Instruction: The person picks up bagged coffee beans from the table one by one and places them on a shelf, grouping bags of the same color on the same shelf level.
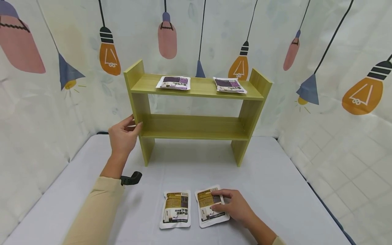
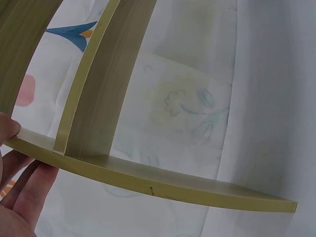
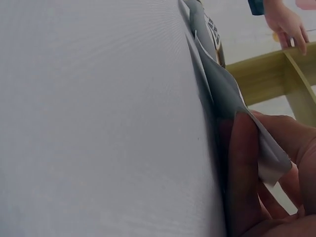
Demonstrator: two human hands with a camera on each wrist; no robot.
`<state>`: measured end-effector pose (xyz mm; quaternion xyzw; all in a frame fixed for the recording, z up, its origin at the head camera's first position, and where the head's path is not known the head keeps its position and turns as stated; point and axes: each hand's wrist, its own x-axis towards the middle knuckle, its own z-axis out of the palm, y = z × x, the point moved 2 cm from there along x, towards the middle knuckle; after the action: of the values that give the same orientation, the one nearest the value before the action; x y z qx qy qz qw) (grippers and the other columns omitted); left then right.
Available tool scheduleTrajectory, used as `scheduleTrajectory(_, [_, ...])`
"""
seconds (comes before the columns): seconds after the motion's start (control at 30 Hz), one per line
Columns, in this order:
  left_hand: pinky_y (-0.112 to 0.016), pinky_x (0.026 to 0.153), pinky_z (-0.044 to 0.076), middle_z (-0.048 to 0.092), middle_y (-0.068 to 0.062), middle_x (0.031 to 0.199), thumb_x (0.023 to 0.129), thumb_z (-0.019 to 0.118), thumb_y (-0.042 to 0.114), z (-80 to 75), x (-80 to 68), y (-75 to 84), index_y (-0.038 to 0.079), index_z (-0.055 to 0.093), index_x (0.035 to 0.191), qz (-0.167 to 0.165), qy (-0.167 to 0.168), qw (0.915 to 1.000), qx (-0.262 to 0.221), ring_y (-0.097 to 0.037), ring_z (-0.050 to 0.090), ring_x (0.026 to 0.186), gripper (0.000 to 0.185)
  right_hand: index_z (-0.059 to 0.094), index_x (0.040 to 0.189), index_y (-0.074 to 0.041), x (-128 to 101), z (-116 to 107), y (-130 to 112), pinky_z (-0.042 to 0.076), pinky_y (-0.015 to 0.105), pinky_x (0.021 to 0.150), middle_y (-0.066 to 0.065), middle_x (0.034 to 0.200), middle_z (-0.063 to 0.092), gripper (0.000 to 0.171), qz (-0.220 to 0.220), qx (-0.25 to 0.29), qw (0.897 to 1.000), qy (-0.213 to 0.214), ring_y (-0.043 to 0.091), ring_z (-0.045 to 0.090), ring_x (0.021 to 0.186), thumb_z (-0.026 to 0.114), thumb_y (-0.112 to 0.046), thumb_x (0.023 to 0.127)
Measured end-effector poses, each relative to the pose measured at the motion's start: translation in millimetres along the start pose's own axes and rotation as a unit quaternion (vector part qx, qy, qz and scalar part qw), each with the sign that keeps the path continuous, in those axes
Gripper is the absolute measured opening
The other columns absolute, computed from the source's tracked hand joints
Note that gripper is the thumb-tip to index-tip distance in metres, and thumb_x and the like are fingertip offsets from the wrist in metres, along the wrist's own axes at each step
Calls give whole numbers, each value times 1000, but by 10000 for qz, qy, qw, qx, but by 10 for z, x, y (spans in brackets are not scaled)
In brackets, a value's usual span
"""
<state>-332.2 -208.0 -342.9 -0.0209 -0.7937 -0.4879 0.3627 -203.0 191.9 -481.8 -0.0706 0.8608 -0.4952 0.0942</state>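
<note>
Two hands are busy: the left hand (image 1: 123,136) grips the left upright of the shelf (image 1: 196,126), the right hand (image 1: 237,207) pinches a pouch.
The gripped pouch (image 1: 205,201) lies on the table (image 1: 190,177) before the shelf's right half, its edge caught between thumb and fingers, a finger tucked beneath; a second front pouch (image 1: 176,208) lies beside it, before the shelf's left half. Tucking that finger further under should keep the floppy edge from slipping; lifting edge-first would probably avoid dragging the neighbour. The left hand's hold seems best kept light, enough to steady the shelf without tipping it, since a left pouch (image 1: 174,83) and a right pouch (image 1: 229,85) rest loose on the shelf's upper board.
</note>
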Motion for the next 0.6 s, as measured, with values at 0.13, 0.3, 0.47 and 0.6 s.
scheduleTrajectory(0.13, [-3,70,51,77,-14,115,93,75,23,12,5,-3,19,69,135,30,15,10000,-72,11,64,75,42,79,115,-26,17,-20,12,33,65,117,1,131,71,43,-89,8,9999,144,34,54,137,92,-27,74])
scheduleTrajectory(0.3, [-4,71,52,77,-14,115,93,75,23,11,9,-2,19,69,135,28,3,10000,-88,13,63,75,42,78,119,-25,48,-52,29,31,61,120,1,133,70,47,-75,278,9992,271,32,51,140,92,-25,73])
scheduleTrajectory(0.47, [-5,72,52,77,-13,116,94,75,23,8,2,-6,21,68,135,-11,-14,10000,-52,4,68,79,42,76,123,-23,96,-81,30,27,62,121,4,138,68,53,18,712,9970,299,33,45,144,92,-19,73])
scheduleTrajectory(0.6, [-4,71,51,77,-13,116,93,75,23,8,3,-3,19,69,135,13,-2,10000,-76,12,63,75,42,75,125,-23,139,-107,15,25,64,122,5,140,66,54,126,911,9951,365,33,42,146,92,-17,74])
